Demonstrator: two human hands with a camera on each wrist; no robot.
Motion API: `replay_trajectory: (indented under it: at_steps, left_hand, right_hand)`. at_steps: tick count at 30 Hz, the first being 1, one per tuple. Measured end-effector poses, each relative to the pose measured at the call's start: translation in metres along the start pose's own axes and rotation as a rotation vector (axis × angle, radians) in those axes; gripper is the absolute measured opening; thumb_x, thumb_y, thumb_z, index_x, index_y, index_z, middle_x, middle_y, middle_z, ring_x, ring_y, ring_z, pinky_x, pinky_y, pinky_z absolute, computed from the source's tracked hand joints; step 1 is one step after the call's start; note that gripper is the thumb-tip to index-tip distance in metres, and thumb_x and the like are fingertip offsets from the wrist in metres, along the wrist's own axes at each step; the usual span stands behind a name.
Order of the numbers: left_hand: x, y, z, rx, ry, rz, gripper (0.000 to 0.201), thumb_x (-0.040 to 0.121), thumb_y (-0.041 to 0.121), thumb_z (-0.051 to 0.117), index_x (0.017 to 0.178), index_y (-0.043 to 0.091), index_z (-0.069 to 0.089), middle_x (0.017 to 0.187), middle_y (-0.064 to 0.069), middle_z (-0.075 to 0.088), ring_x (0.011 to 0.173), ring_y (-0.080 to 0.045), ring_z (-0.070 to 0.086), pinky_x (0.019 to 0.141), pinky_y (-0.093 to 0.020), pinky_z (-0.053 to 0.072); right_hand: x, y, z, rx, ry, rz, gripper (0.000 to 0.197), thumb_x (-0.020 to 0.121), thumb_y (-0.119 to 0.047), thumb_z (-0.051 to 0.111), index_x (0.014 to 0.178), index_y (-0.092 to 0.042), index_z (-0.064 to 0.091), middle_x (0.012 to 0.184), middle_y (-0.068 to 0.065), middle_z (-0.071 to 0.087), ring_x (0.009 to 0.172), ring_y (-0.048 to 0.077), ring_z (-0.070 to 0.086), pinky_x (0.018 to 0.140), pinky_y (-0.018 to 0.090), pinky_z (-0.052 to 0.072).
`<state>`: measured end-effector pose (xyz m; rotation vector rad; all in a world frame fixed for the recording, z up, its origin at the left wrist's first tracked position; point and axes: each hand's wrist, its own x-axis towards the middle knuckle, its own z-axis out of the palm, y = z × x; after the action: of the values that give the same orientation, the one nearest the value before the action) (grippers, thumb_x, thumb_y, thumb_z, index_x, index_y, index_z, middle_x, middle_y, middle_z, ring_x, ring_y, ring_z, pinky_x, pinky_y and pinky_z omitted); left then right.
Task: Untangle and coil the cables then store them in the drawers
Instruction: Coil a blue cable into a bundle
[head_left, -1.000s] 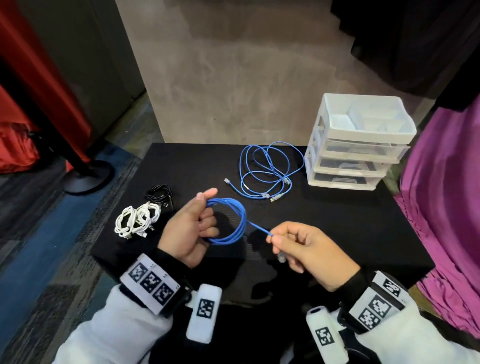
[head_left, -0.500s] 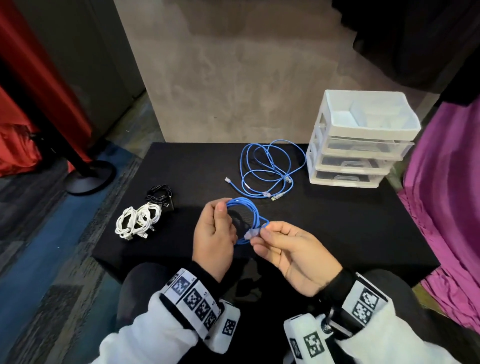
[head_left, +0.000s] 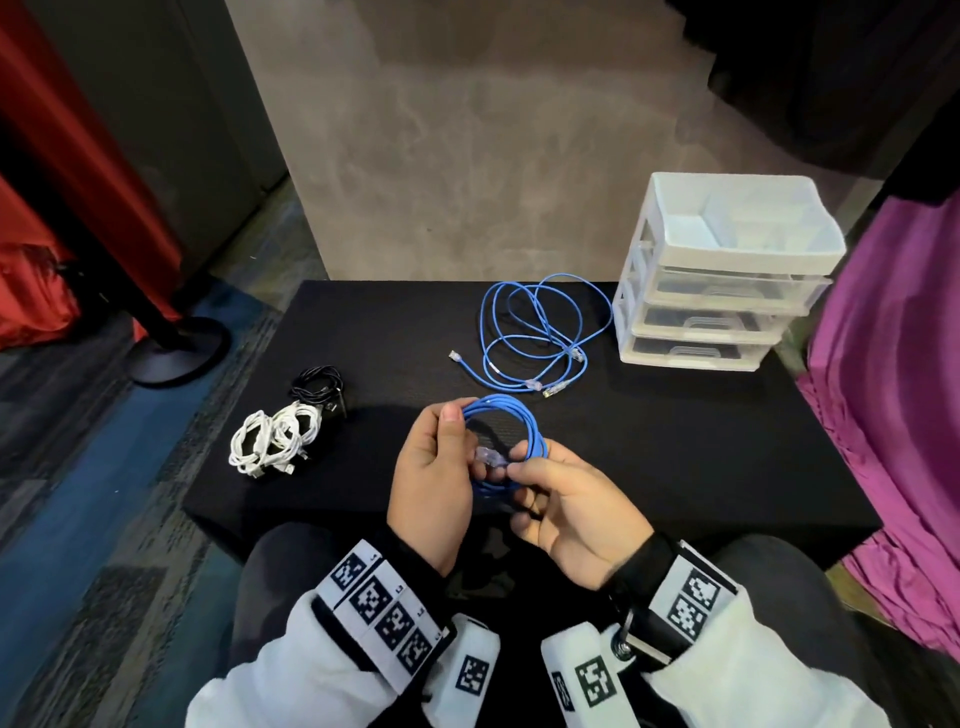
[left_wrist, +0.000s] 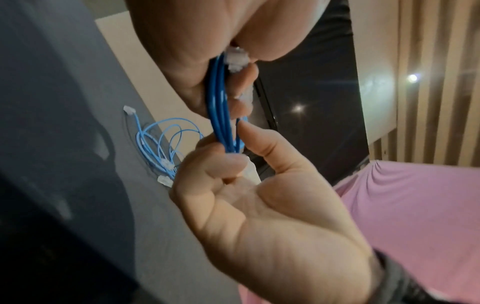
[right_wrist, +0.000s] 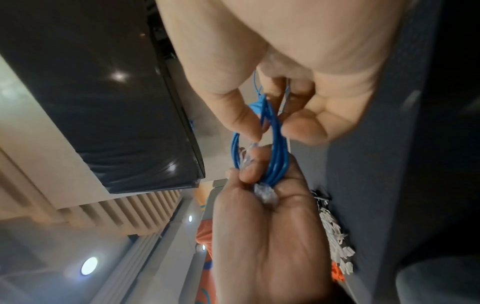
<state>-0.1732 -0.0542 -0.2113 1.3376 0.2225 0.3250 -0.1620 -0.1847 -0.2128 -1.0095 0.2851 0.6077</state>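
Fingers of your left hand (head_left: 436, 483) curl round the left side of the blue coil (head_left: 511, 431), thumb on top. Your right hand (head_left: 566, 514) pinches the coil's lower strands by the clear plug (head_left: 488, 456). Coil held above the table (head_left: 675, 457), near its front edge. Loose blue cable (head_left: 540, 332) lies behind, beside the drawers (head_left: 722, 291), all shut. White cables (head_left: 270, 441) and black cable (head_left: 317, 384) lie at left.

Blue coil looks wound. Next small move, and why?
Probably tuck the clear plug through the blue coil to lock it. The left hand grips the loops, the right hand pinches by the plug, and the drawer unit's drawers look closed.
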Motion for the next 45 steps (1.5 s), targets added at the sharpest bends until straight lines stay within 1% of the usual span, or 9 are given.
replay_trajectory:
  at_steps: [4, 11, 15, 18, 24, 29, 33, 36, 45]
  left_hand:
    - [-0.001, -0.002, -0.008, 0.279, -0.041, 0.149, 0.025, 0.108, 0.023, 0.046, 0.106, 0.019, 0.070, 0.068, -0.001, 0.059, 0.068, -0.011, 0.057, 0.069, -0.028, 0.051]
    - [-0.001, 0.002, -0.018, 0.343, -0.119, 0.196, 0.021, 0.106, 0.021, 0.051, 0.105, 0.021, 0.072, 0.070, -0.007, 0.064, 0.066, -0.010, 0.059, 0.069, -0.029, 0.053]
    - [0.012, -0.001, -0.026, 0.344, -0.001, 0.119, 0.029, 0.105, 0.027, 0.053, 0.093, 0.011, 0.073, 0.062, 0.003, 0.062, 0.062, -0.014, 0.057, 0.065, -0.035, 0.051]
    - [0.016, -0.003, -0.029, 0.246, 0.031, -0.017, 0.030, 0.104, 0.030, 0.054, 0.093, 0.009, 0.073, 0.061, 0.003, 0.060, 0.059, -0.017, 0.056, 0.063, -0.035, 0.052]
    - [0.015, -0.008, -0.032, 0.010, 0.019, -0.222, 0.033, 0.104, 0.034, 0.053, 0.105, 0.007, 0.072, 0.069, 0.002, 0.062, 0.063, -0.015, 0.056, 0.061, -0.030, 0.050]
    - [0.015, -0.008, -0.040, 0.021, -0.058, -0.343, 0.029, 0.105, 0.034, 0.052, 0.107, 0.010, 0.068, 0.081, 0.000, 0.071, 0.072, -0.011, 0.065, 0.062, -0.031, 0.055]
    - [0.018, -0.014, -0.057, 0.164, -0.069, -0.357, 0.012, 0.101, 0.020, 0.061, 0.106, 0.015, 0.070, 0.092, -0.004, 0.070, 0.080, -0.012, 0.066, 0.068, -0.035, 0.060]
    - [0.021, -0.015, -0.074, 0.245, -0.072, -0.378, 0.012, 0.099, 0.017, 0.065, 0.106, 0.010, 0.070, 0.087, -0.007, 0.065, 0.071, -0.010, 0.063, 0.064, -0.031, 0.060]
    - [0.039, -0.006, -0.133, 0.249, 0.078, -0.357, 0.015, 0.098, 0.016, 0.067, 0.108, 0.005, 0.067, 0.086, -0.010, 0.064, 0.072, -0.013, 0.064, 0.064, -0.030, 0.063]
  right_hand:
    - [0.005, 0.002, 0.000, -0.019, 0.113, -0.011, 0.031, 0.088, 0.004, 0.054, 0.077, -0.025, 0.059, 0.068, -0.002, 0.049, 0.056, 0.009, 0.040, 0.048, 0.022, 0.035]
    - [0.006, 0.006, 0.005, -0.134, 0.160, -0.060, 0.030, 0.081, 0.008, 0.046, 0.075, -0.019, 0.055, 0.072, 0.003, 0.059, 0.053, 0.011, 0.038, 0.043, 0.023, 0.023]
    - [0.002, 0.009, 0.002, -0.223, -0.021, -0.006, 0.023, 0.091, -0.002, 0.059, 0.080, -0.022, 0.063, 0.080, 0.002, 0.066, 0.057, 0.010, 0.048, 0.047, 0.025, 0.030]
    - [-0.002, 0.013, -0.005, -0.130, -0.166, -0.003, 0.009, 0.095, -0.009, 0.065, 0.098, -0.017, 0.066, 0.089, 0.005, 0.067, 0.068, 0.014, 0.057, 0.056, 0.027, 0.040]
    - [0.001, 0.017, -0.011, -0.105, -0.121, -0.068, 0.040, 0.088, -0.018, 0.071, 0.127, -0.007, 0.065, 0.107, 0.007, 0.070, 0.075, 0.011, 0.058, 0.057, 0.026, 0.038]
    - [0.011, 0.017, -0.016, -0.140, -0.051, -0.125, 0.021, 0.098, 0.000, 0.059, 0.116, -0.007, 0.067, 0.087, 0.004, 0.071, 0.068, 0.011, 0.055, 0.049, 0.019, 0.040]
    - [0.026, 0.017, -0.019, -0.254, -0.014, -0.173, 0.019, 0.098, 0.002, 0.058, 0.112, -0.004, 0.070, 0.090, 0.009, 0.069, 0.065, 0.010, 0.054, 0.050, 0.020, 0.039]
    - [0.041, 0.015, -0.015, -0.307, -0.011, -0.194, 0.016, 0.098, 0.001, 0.060, 0.112, -0.002, 0.068, 0.090, 0.010, 0.071, 0.063, 0.009, 0.052, 0.050, 0.019, 0.040]
    - [0.091, 0.022, 0.047, -0.504, -0.067, -0.179, 0.012, 0.099, 0.000, 0.060, 0.106, -0.009, 0.064, 0.085, 0.007, 0.065, 0.062, 0.011, 0.056, 0.047, 0.019, 0.045]
